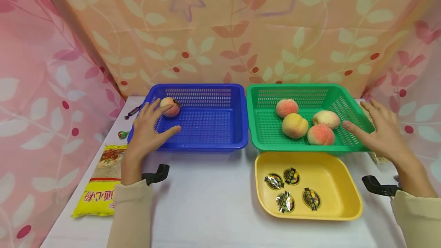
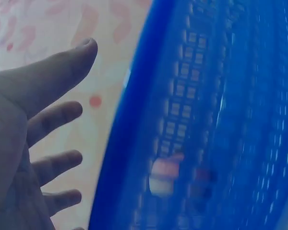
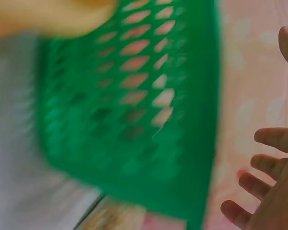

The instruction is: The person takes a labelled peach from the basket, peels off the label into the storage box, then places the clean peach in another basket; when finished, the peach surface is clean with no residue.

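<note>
My left hand (image 1: pixel 147 129) is held over the left side of the blue basket (image 1: pixel 206 147), fingers spread and nothing in them. Inside that basket, near its back left corner, lies one peach (image 1: pixel 169 108) with a dark patch on it, partly behind my fingers. On the other side, my right hand (image 1: pixel 384 131) hovers by the right edge of the green basket (image 1: pixel 275 147), its fingers spread too. Several peaches (image 1: pixel 294 126) sit together in the green basket. In the wrist views, both the left hand (image 2: pixel 19 129) and the right hand (image 3: pixel 273 187) hold nothing.
A yellow tray (image 1: pixel 339 186) with several round dark stickers (image 1: pixel 311 199) stands in front of the green basket. Left of the blue basket lie a yellow food packet (image 1: pixel 98 186), a small green-and-red wrapped item (image 1: pixel 123 134) and a dark wrapped candy (image 1: pixel 132 112). Patterned curtains (image 1: pixel 224 41) surround the table.
</note>
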The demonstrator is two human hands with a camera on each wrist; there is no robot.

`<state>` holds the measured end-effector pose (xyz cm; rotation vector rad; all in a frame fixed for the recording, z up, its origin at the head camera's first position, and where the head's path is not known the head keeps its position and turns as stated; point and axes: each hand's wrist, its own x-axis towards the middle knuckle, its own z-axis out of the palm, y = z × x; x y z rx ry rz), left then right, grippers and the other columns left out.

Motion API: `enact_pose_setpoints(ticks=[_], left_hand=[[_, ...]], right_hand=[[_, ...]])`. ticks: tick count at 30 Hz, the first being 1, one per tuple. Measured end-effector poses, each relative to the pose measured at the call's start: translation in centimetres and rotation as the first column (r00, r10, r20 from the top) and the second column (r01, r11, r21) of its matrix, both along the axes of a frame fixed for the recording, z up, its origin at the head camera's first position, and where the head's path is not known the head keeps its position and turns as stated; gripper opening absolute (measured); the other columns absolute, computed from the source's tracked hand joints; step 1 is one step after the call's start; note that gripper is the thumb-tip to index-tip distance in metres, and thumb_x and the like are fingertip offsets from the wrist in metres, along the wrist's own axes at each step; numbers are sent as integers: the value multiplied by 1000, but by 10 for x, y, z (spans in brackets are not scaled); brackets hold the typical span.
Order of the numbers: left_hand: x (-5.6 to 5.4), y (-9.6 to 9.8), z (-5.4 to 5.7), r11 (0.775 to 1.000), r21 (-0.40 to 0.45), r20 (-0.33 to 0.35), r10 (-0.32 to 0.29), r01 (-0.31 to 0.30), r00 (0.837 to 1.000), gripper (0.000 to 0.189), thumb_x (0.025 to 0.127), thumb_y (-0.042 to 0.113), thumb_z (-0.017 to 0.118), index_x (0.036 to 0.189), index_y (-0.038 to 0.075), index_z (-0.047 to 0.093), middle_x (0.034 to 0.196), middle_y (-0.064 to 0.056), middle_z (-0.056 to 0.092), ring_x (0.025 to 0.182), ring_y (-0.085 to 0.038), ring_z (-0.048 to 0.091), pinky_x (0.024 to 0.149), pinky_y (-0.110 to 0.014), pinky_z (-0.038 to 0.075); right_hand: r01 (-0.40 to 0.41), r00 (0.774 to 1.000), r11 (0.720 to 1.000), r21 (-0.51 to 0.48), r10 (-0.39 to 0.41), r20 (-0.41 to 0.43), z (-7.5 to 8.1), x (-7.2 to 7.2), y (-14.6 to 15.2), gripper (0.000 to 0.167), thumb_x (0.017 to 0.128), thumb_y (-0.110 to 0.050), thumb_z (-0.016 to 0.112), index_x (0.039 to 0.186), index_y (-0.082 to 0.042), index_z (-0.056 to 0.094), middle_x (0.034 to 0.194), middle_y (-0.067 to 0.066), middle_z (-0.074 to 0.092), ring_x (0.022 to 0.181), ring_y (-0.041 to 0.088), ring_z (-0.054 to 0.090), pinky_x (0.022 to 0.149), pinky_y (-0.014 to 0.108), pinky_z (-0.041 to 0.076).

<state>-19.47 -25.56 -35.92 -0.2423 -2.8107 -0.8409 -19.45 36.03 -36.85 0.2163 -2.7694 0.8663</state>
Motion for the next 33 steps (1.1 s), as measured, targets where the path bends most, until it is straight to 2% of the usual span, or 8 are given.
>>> enact_pose_setpoints(ticks=[3,7,13,17,23,27,33], left_hand=[[6,-16,-2,998,-31,46,49,-47,998,87,87,55,73,160,26,35,171,-14,17,156,-49,5,114,-83,4],[10,-35,-4,996,-52,92,70,-66,993,90,89,58,70,162,30,27,172,-15,14,156,-51,2,112,-84,3],[13,-55,-8,996,-11,166,87,-86,982,95,88,61,69,164,32,20,173,-9,11,157,-47,-3,114,-81,0],[16,-66,-12,994,15,207,102,-108,973,98,86,61,71,164,35,17,174,-4,8,158,-44,-10,111,-85,2],[21,-78,-15,991,22,254,122,-132,960,101,84,64,71,163,39,14,174,-1,5,158,-41,-15,108,-87,5],[22,-82,-14,990,25,311,125,-140,942,103,83,66,70,163,42,11,174,1,4,158,-40,-15,106,-88,11],[22,-84,-17,989,55,347,111,-139,931,106,82,65,72,164,39,10,174,4,2,158,-39,-17,107,-87,13]], right_hand=[[-48,999,998,-28,48,6,18,-8,-19,82,96,-32,66,162,-8,24,170,24,7,153,55,0,116,79,-5],[-117,992,990,-73,121,48,38,-18,-50,79,97,-32,67,163,-17,26,171,17,12,155,50,3,114,82,4],[-205,970,969,-138,220,105,55,-34,-98,73,97,-36,69,160,-31,33,169,11,24,146,47,27,110,75,27],[-277,949,944,-178,298,102,61,-47,-134,68,96,-39,70,157,-37,39,165,5,35,142,40,35,110,64,32],[-400,905,887,-232,423,56,63,-73,-183,62,96,-35,71,153,-29,47,157,1,49,145,27,39,115,52,32],[-455,875,852,-259,482,49,61,-88,-213,60,97,-32,71,152,-26,49,155,1,51,143,24,42,114,51,35],[-508,835,801,-317,548,45,56,-103,-259,59,95,-34,73,149,-27,52,151,-2,54,138,20,48,113,48,38]])
